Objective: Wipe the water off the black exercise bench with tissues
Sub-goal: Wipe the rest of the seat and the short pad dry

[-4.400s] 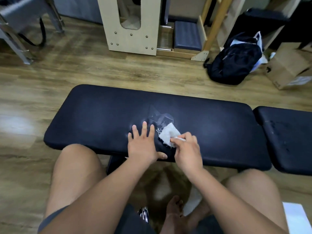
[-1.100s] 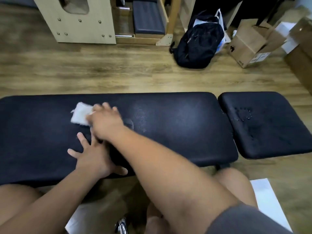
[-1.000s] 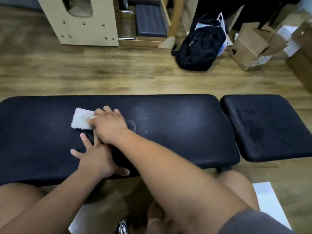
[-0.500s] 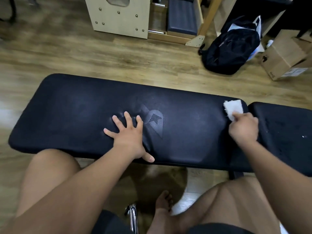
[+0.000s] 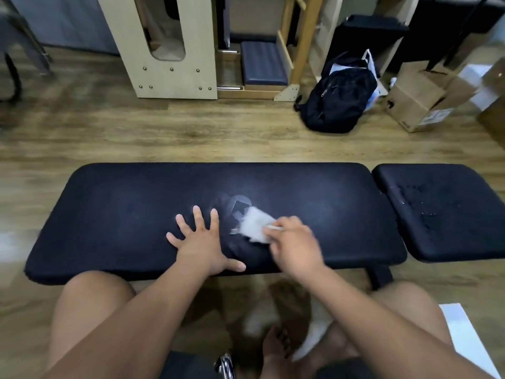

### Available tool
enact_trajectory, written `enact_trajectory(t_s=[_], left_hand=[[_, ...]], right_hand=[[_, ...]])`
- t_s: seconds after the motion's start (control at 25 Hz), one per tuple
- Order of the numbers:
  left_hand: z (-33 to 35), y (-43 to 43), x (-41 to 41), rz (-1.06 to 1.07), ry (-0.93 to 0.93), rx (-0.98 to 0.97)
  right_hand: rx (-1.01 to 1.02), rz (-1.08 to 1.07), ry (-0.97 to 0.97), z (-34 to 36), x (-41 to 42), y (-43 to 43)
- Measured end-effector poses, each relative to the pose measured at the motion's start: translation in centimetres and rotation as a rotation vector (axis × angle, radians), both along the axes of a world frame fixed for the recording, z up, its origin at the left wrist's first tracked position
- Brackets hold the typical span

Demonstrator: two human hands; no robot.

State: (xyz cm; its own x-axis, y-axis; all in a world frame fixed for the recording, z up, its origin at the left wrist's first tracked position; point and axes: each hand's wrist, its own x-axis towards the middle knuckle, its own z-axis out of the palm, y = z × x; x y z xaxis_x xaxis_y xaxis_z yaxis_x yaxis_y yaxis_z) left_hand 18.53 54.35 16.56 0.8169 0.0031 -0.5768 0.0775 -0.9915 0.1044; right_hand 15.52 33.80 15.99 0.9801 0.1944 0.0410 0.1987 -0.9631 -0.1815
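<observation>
The black exercise bench lies crosswise in front of me, with a faint logo near its middle. My left hand rests flat on the long pad, fingers spread. My right hand grips a crumpled white tissue and presses it on the pad just right of the logo; it is motion-blurred. The separate seat pad on the right carries scattered water drops.
Beyond the bench on the wooden floor stand a light wooden frame, a black backpack and cardboard boxes. My bare knees and a foot are under the near edge. A white sheet lies on the floor at right.
My right hand has swept the tissue from the right end of the long pad back to its middle, beside the left hand. The left hand has stayed flat on the pad.
</observation>
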Motion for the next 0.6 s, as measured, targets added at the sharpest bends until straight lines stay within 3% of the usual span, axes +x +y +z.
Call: enact_trajectory(t_s=[0.2, 0.32, 0.4, 0.6], left_hand=[[0.4, -0.5, 0.5, 0.0, 0.047, 0.01], [0.2, -0.7, 0.9, 0.002, 0.057, 0.011], [0.4, -0.8, 1.2, 0.003, 0.06, 0.023], [0.7, -1.0, 1.1, 0.027, 0.064, 0.046]], right_hand=[[-0.033, -0.67, 0.011, 0.0, -2.8, -19.6], [0.019, -0.844, -0.02, 0.1, -4.4, -19.1], [0.033, -0.782, -0.074, 0.0, -5.2, -13.1], [0.172, -0.326, 0.003, -0.1, -5.9, 4.7]])
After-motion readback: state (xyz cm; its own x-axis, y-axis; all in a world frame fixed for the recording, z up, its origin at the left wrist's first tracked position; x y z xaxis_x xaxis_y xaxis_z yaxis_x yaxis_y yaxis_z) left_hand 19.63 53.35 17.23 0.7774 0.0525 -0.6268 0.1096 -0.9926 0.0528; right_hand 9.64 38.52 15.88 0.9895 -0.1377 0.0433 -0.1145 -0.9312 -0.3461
